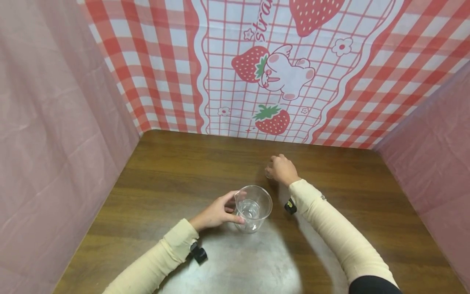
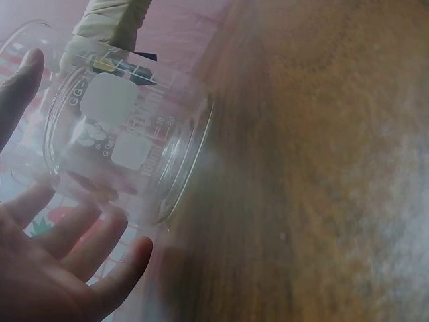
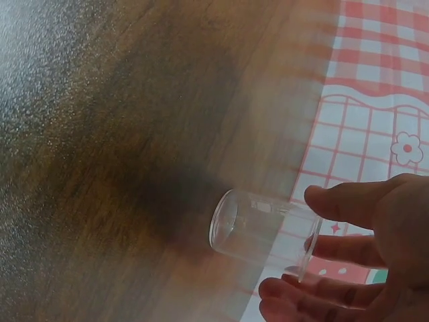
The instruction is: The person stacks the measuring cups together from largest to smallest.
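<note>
A large clear glass beaker (image 1: pixel 265 204) stands upright on the table in front of me. My left hand (image 1: pixel 217 211) holds it from the left, thumb on the near side and fingers around the far side. Nested inside is a smaller beaker (image 2: pixel 132 149), with white markings showing through the outer wall. Farther back and to the right, my right hand (image 1: pixel 283 169) grips a small clear glass cup (image 3: pixel 263 227) by its rim, thumb on one side and fingers on the other. The cup's base is close to the tabletop, and in the head view the hand mostly hides it.
The brown wooden table (image 1: pixel 176 163) ends at a red-and-white strawberry-print cloth (image 1: pixel 220 73) behind. Pink curtains (image 1: pixel 55 143) hang at left and right. Black wrist cameras (image 1: pixel 198 253) stick out below both sleeves.
</note>
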Available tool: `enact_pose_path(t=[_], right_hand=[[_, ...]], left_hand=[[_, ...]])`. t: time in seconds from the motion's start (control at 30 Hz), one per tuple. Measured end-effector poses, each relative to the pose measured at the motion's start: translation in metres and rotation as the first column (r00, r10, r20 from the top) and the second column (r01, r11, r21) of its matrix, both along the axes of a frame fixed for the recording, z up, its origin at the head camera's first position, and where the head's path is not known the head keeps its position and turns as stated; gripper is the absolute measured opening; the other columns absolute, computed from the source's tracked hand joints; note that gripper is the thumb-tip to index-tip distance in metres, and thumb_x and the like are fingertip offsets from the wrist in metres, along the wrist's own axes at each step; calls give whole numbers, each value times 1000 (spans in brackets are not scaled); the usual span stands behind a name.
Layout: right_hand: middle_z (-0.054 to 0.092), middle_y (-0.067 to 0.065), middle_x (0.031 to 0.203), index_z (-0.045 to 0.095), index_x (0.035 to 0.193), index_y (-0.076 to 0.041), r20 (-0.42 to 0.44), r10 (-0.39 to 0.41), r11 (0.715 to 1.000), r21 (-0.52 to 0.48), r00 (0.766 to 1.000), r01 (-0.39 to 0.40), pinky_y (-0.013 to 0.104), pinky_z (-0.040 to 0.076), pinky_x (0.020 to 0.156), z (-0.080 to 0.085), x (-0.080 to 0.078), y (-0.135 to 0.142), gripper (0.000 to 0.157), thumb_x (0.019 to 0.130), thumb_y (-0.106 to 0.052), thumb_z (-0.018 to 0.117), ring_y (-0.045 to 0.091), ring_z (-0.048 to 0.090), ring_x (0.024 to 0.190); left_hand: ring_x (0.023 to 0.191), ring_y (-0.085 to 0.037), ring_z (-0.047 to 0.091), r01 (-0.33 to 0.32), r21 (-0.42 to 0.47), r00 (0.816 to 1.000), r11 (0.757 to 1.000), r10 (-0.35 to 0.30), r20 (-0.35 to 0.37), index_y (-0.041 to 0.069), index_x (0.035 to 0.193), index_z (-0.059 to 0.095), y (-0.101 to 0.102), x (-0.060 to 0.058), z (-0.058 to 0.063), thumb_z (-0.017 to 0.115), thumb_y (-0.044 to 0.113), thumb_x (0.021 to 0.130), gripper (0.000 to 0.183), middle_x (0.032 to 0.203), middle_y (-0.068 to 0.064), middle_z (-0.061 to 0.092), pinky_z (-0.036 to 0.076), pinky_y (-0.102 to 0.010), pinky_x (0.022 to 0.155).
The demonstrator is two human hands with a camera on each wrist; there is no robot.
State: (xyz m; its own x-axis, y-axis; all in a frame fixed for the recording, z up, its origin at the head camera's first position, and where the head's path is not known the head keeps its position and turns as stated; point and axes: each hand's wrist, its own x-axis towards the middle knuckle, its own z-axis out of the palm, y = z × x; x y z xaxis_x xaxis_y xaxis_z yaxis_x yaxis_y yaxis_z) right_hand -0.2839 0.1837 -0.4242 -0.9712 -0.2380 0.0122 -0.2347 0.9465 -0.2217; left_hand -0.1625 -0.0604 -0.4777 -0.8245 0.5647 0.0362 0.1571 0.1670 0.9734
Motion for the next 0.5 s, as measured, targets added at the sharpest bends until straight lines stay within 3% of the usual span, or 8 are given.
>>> enact_pose_path(t=[0.5], right_hand=[[65, 26, 108, 66, 113, 4, -44, 44, 998, -36, 998, -45, 56, 52, 91, 4, 5, 2, 38, 81, -16, 70, 42, 62, 104]], left_hand=[[128, -36, 52, -5, -3, 1000, 1000, 5, 1, 7, 144, 42, 0, 1, -1, 82, 19, 78, 78, 145, -17, 50, 49, -47, 104]])
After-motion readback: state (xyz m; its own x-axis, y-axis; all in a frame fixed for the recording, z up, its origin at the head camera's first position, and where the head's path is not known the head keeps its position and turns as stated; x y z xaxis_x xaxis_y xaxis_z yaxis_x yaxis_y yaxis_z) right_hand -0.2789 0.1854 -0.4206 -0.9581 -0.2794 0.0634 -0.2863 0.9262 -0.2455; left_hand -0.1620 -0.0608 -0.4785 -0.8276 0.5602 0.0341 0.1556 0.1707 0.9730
